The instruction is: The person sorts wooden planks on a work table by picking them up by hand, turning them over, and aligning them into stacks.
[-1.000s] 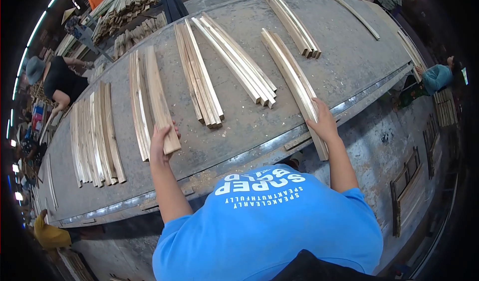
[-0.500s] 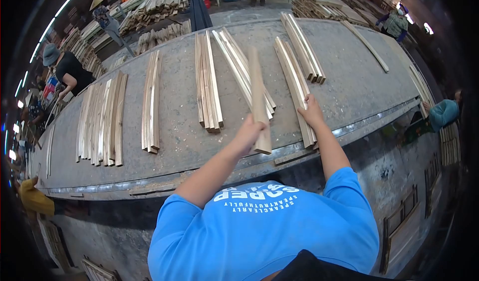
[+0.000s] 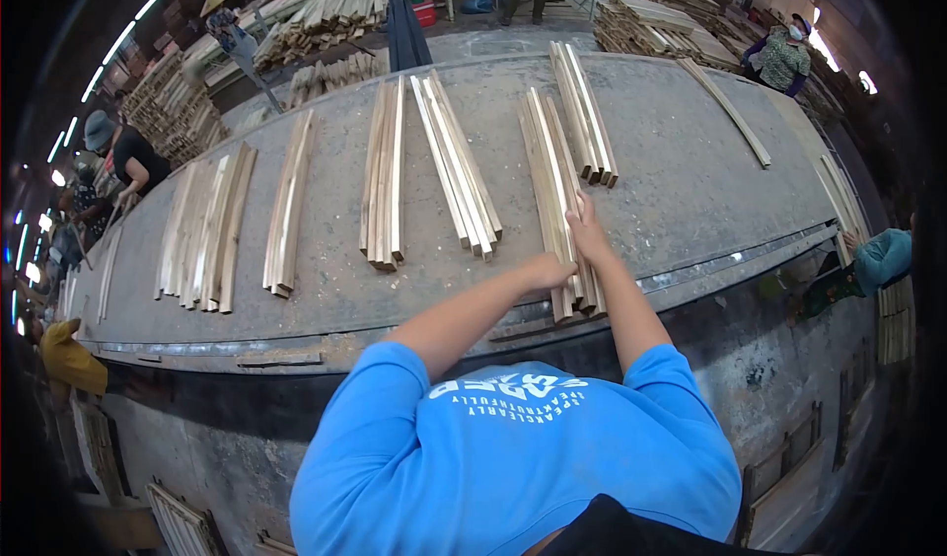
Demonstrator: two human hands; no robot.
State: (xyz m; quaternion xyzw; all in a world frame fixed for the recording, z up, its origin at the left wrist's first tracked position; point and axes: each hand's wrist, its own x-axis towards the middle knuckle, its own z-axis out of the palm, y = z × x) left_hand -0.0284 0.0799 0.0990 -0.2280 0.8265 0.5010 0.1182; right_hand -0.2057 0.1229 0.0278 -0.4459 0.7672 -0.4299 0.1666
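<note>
A bundle of wooden strips (image 3: 545,176) lies lengthwise before me on the grey table (image 3: 459,304), its near end close to the front edge. My left hand (image 3: 548,273) is closed on the near part of this bundle, its fingers partly hidden behind the wood and the hand's back. Farther up the right side, my right hand (image 3: 589,228) grips the same strips, thumb uppermost. Just beyond it sits another bundle of strips (image 3: 584,112), and to the left a slanted group of strips (image 3: 456,166).
More strip groups lie leftward: one group (image 3: 383,176), a narrow one (image 3: 289,206) and a wide one (image 3: 205,230). A single strip (image 3: 725,112) lies at right. Co-workers stand around: a person in black (image 3: 138,156), a teal sleeve (image 3: 883,260), a yellow sleeve (image 3: 71,357).
My left hand has brought its raised wooden strip down onto the bundle at the right. The slanted strips beside it now lie more evenly together. My right hand stays on the bundle.
</note>
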